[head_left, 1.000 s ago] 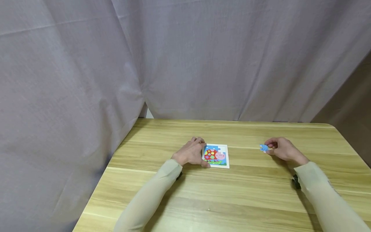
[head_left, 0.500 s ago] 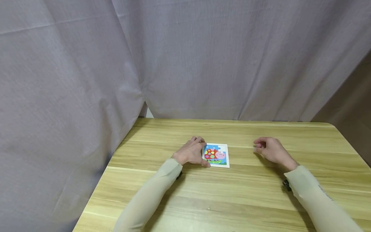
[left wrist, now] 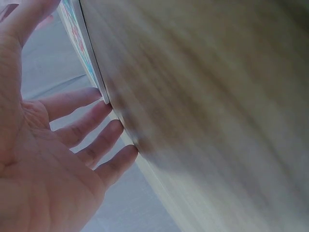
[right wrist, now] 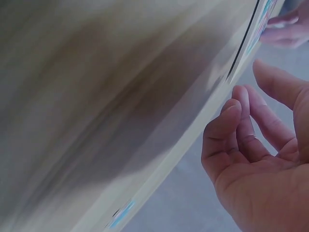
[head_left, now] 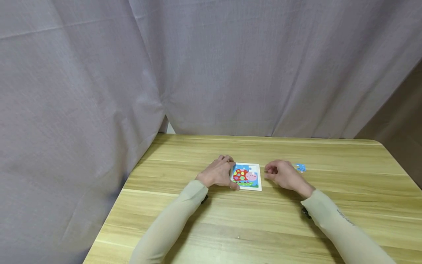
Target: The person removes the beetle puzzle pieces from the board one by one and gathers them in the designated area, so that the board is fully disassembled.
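Note:
A square jigsaw puzzle (head_left: 245, 176) in a white frame lies on the wooden table, showing a pink-faced figure with a red spotted body. Bare white shows in its upper right corner. My left hand (head_left: 219, 174) holds the frame at its left side, thumb at the near edge and index finger at the far left corner. Just right of the frame is my right hand (head_left: 285, 175), fingers loosely bent; in the right wrist view its thumb stands apart from the fingers with nothing visible between them. Behind it, a blue puzzle piece (head_left: 300, 168) lies on the table.
The wooden table (head_left: 204, 146) reaches back to a grey curtain (head_left: 224, 73) hanging along its far edge. More curtain drapes down the left side. Both forearms, in pale sleeves, come in over the table's near part.
My right hand has moved left from the blue piece toward the puzzle frame. The piece, covered by the hand half a second ago, is visible on the table again. The left hand stays put.

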The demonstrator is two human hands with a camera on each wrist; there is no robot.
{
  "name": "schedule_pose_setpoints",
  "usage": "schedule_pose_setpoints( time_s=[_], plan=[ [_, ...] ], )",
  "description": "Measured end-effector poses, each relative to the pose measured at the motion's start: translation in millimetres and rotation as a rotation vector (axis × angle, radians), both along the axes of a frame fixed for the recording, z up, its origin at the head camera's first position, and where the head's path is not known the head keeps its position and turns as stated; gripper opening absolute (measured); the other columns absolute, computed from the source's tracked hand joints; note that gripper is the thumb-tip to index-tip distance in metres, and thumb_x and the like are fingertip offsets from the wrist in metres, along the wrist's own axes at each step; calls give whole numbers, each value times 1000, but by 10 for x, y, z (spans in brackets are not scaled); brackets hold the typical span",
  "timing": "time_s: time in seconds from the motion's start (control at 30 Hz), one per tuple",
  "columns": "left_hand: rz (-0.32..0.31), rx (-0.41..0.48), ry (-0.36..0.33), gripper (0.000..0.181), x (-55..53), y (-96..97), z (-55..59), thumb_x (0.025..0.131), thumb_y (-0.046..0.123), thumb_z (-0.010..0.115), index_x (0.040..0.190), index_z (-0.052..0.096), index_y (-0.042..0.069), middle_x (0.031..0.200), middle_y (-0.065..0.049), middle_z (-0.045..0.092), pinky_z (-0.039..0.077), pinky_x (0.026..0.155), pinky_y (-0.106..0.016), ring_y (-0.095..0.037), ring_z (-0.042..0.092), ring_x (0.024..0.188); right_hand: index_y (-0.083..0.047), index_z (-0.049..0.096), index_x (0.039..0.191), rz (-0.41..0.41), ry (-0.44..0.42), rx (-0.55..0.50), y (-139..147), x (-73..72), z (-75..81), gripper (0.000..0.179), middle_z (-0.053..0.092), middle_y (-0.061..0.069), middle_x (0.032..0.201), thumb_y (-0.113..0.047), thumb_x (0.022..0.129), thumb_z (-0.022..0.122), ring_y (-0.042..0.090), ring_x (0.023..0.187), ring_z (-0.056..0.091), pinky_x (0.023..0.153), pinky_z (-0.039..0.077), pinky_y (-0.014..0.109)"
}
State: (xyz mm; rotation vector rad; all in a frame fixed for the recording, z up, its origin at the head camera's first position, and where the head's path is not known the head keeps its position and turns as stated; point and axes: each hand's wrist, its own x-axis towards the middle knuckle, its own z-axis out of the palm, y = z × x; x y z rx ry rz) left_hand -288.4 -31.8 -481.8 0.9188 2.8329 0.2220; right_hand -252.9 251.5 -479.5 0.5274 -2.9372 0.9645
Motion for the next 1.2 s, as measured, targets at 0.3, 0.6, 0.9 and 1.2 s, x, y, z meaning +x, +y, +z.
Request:
schedule_pose_setpoints(
  time_s=[0.3,0.6,0.9,1.2],
  plan=[
    [-5,-8,6,95,0,3,-5,82,65,89,155,60,12,162,-3,53,50,123,-39,-24,50,143,3,79,109,43,-64,2,-230,-24,-17,19,72,7,92,-7,93,83,14,83,60,72,49,23],
    [-3,-3,-2,95,15,0,11,83,65,88,156,59,12,162,-2,52,49,123,-39,-23,50,144,4,79,116,55,-86,53,-278,-28,-47,27,73,11,100,-8,93,85,18,89,62,79,52,31],
    [-43,34,-18,89,23,25,37,83,58,91,156,61,18,165,-1,51,49,123,-38,-24,48,148,5,79,119,64,-98,58,-289,-44,-43,28,74,13,102,-6,94,83,20,92,64,82,54,34],
    [-122,97,-97,63,33,54,37,91,44,90,147,71,23,167,0,51,48,126,-40,-24,44,154,2,77,112,72,-112,53,-305,-55,-26,21,68,10,96,-4,93,83,21,89,58,79,48,31]
  ],
)
